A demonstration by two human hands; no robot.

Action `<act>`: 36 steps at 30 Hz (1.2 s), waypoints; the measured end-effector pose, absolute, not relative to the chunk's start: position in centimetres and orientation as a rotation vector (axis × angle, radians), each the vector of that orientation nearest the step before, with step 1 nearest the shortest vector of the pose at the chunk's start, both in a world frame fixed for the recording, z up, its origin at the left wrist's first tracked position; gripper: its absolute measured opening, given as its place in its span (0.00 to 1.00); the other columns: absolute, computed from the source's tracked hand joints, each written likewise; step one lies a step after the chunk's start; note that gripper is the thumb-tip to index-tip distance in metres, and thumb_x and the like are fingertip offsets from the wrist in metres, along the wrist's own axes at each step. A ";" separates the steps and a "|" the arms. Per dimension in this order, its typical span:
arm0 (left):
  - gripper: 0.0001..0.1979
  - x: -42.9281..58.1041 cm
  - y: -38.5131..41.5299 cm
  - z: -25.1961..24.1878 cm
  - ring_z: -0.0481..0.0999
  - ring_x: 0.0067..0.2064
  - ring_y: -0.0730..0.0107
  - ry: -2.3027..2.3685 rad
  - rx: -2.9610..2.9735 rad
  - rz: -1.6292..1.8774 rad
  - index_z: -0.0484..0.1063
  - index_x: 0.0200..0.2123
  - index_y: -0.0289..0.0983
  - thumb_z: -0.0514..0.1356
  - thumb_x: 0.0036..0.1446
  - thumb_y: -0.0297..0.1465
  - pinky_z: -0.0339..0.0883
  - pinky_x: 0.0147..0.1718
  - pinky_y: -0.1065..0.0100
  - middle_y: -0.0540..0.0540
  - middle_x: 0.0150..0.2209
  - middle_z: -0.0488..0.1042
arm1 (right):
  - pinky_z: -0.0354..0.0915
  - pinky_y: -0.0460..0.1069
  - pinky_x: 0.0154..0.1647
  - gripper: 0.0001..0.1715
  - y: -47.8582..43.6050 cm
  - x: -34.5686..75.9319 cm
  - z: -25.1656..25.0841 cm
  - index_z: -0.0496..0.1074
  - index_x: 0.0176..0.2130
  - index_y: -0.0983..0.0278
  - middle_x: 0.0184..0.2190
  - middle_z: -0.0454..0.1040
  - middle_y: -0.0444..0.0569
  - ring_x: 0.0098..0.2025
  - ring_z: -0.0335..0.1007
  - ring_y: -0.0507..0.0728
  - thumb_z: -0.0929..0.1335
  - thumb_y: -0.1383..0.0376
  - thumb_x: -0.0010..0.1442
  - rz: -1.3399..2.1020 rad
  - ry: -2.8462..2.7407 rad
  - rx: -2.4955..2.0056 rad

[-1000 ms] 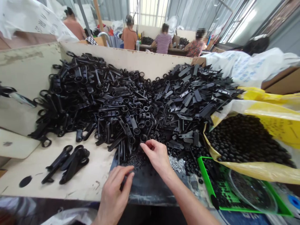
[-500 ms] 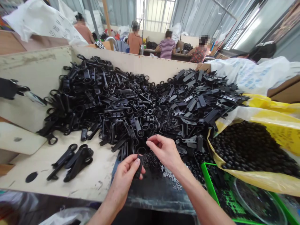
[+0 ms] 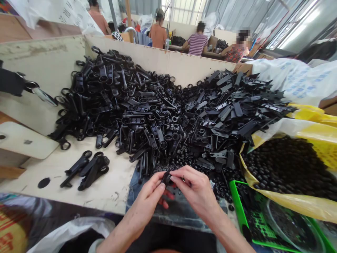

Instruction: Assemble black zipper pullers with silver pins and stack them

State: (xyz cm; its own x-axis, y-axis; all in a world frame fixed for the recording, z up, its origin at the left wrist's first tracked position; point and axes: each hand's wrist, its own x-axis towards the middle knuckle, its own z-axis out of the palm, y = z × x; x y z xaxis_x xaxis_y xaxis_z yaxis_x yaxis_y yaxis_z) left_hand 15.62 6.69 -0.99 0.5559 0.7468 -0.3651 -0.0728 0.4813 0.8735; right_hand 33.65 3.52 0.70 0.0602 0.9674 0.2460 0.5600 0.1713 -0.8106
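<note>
Left hand [image 3: 151, 191] pinches a slim, dark black, hard-looking plastic part [image 3: 166, 179] between thumb and fingers, lower fingers curled beneath. Right hand [image 3: 197, 184] pinches at the part's right end with thumb and forefinger; can't tell whether a smaller piece sits in that pinch too. Part is up in front of the body, above the dark, scuffed board [image 3: 173, 214] at the near edge of the pale wooden surface [image 3: 105, 193]; much of its shape is hidden by fingers.

Handling, judged by look: light, stiff, smooth, maybe a bit slippery; not very fragile, though thin bits could snap if bent. Best hold is across the flat sides of the body, leaving the end free for the other hand.

Beyond the hands: big heap of black plastic ring-ended parts [image 3: 105, 95] on the left, heap of black flat, pointed plastic parts [image 3: 226, 105] on the right, meeting in the middle. A few ring-ended black pieces [image 3: 92, 167] lie apart on the pale wood, left of the hands. Right side: yellow-and-white plastic sack [image 3: 302, 207] of black round beads [image 3: 284, 165], bright green plastic tray [image 3: 238, 200] just below it.
</note>
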 end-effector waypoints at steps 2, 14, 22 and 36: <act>0.17 15.6 6.1 -0.9 0.78 0.40 0.67 0.833 0.975 0.562 0.69 0.54 0.39 0.57 0.66 0.38 0.71 0.33 0.69 0.43 0.48 0.77 | 0.69 0.45 0.31 0.10 2.5 33.6 0.3 0.81 0.42 0.61 0.33 0.79 0.46 0.30 0.76 0.52 0.68 0.68 0.68 0.572 -1.657 -1.458; 0.09 15.4 3.5 0.3 0.76 0.35 0.70 0.828 1.096 0.407 0.70 0.46 0.39 0.57 0.63 0.32 0.68 0.33 0.70 0.48 0.40 0.75 | 0.73 0.43 0.30 0.11 -0.8 34.0 -0.1 0.78 0.45 0.64 0.33 0.79 0.50 0.29 0.77 0.52 0.65 0.72 0.71 0.328 -1.878 -1.316; 0.12 15.0 2.5 0.1 0.77 0.51 0.58 0.940 1.377 0.415 0.76 0.47 0.41 0.62 0.60 0.32 0.69 0.51 0.62 0.45 0.46 0.81 | 0.74 0.44 0.30 0.14 -2.2 34.3 0.2 0.76 0.48 0.65 0.34 0.79 0.50 0.31 0.80 0.52 0.62 0.72 0.73 0.211 -2.028 -1.298; 0.15 14.3 1.4 2.2 0.78 0.50 0.52 1.068 1.495 0.171 0.78 0.50 0.46 0.61 0.60 0.34 0.69 0.50 0.58 0.45 0.46 0.82 | 0.77 0.45 0.33 0.19 -4.1 34.8 2.0 0.73 0.56 0.66 0.36 0.83 0.54 0.36 0.83 0.57 0.59 0.70 0.75 0.170 -2.254 -1.173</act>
